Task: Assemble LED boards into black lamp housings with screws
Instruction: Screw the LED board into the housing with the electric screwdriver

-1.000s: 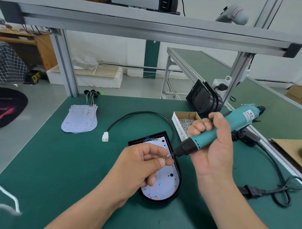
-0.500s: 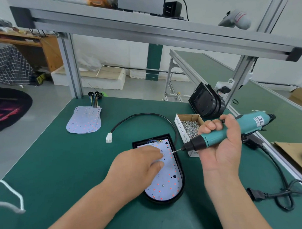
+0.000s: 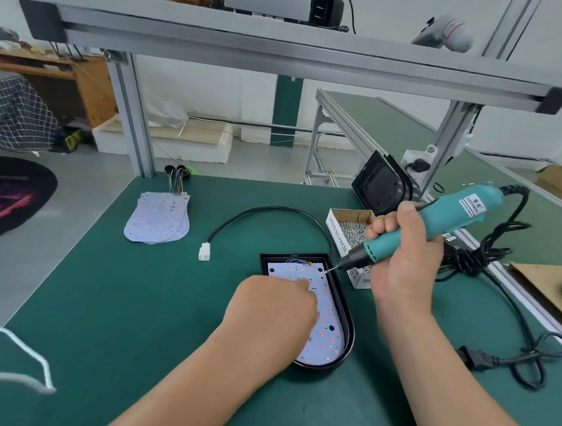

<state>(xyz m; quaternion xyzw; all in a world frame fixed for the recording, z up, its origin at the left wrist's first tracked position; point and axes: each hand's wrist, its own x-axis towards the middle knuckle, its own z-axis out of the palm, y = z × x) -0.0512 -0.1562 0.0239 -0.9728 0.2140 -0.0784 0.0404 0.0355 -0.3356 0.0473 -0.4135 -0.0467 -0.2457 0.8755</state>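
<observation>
A black lamp housing (image 3: 345, 298) lies on the green mat with a white LED board (image 3: 328, 323) seated inside it. My left hand (image 3: 271, 311) rests on the board, fingers pressing it down near its middle. My right hand (image 3: 402, 258) grips a teal electric screwdriver (image 3: 432, 223), tilted down to the left. Its bit tip touches the board's upper right corner, by a screw hole. Coloured wires show at the board's top edge. A black cable with a white plug (image 3: 204, 251) loops away from the housing.
An open cardboard box of screws (image 3: 352, 229) stands right of the housing. Spare LED boards (image 3: 160, 219) are stacked at the far left. More black housings (image 3: 381, 184) lean against the frame post. The screwdriver's black power cord (image 3: 507, 345) trails along the right edge.
My left hand left the screwdriver bit and came down flat on the board. The screwdriver swung down until its tip met the board's upper right corner.
</observation>
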